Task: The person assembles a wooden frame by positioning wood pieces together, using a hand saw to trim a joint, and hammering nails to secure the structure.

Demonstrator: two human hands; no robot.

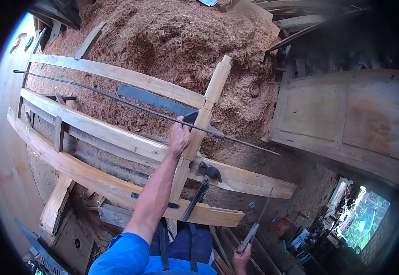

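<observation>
My left hand (pixel 179 137) reaches out to the middle of a long thin metal rod (pixel 130 107) and is closed on it, beside a pale turned wooden post (pixel 214 87). Under the rod, a flat dark blade (pixel 156 100) with a blackish end lies against the post. The post joins curved wooden rails (pixel 117 72). At the lower right my right hand (pixel 242 261) grips the grey handle of a tool with a long, narrow blade (pixel 264 208); its exact kind does not show. A claw hammer (pixel 202 185) lies across the near rails.
Heaped wood shavings (pixel 176 41) fill the far side. A wooden panel (pixel 341 119) stands at the right, and a pale board (pixel 13 169) lines the left. Wood offcuts (pixel 57 204) and a blue-handled saw (pixel 36 247) lie at the lower left.
</observation>
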